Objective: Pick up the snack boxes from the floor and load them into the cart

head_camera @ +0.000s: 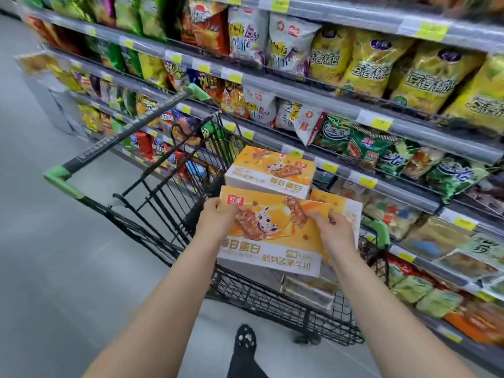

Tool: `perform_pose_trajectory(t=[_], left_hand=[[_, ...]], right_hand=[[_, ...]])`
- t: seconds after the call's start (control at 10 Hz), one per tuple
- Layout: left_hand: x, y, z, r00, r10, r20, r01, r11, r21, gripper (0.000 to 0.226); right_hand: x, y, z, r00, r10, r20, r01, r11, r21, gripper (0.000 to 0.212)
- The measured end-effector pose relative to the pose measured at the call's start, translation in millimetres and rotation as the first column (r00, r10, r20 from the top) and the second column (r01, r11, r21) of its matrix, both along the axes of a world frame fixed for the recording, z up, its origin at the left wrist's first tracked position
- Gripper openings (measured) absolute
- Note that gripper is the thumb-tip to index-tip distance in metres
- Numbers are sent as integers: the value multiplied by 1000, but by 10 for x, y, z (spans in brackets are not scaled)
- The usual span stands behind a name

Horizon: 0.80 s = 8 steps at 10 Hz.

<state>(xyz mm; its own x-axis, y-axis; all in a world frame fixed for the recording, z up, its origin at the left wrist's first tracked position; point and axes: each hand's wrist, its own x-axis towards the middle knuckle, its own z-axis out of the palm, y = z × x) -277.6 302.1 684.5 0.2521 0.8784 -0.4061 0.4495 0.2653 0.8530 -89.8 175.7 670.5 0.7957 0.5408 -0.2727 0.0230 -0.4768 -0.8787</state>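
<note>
Left of the cart (272, 304): plain grey floor (54, 241). At the cart's left end: a black handle bar (109, 143) with green corner caps. Above the cart's near wall: left hand (218, 216) curled round the left corner of a flat orange snack box (272, 236), thumb on the lid. Held face up and roughly level over the cart's basket. On the floor just in front of the cart: 1 black shoe (246, 338). On the box's right edge: right hand (335, 227), fingers gripping the lid near that edge. Farther inside the cart: a 2nd matching box (272, 170) lying high in the basket, and a 3rd (346, 205) just beneath the held one, mostly hidden. Lower in the cart: more boxes, too covered to count. Right of the cart: shelves (409, 129) packed with snack bags (368, 61).
</note>
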Motion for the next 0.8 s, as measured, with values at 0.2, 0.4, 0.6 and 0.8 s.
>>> perform_pose_trajectory(t=[0.2,0.4,0.6,0.8], left_hand=[[167,631,-149,987,-106,-122,104,994,-28,76],[428,1006,-248,968,-174,-180,161,983,-84,92],[572,1053,-213,975,-202,-89,200,979,-27,76],[597,926,1,942,-334,33,333,942,34,47]], right_hand=[[90,488,-138,1000,-30,4,30,996,-90,47],[147,720,-99,998,54,23,-48,978,-201,33],[161,745,-134,998,66,-6,-66,977,-205,19],[-12,782,-27,991,-74,111,91,983,-160,60]])
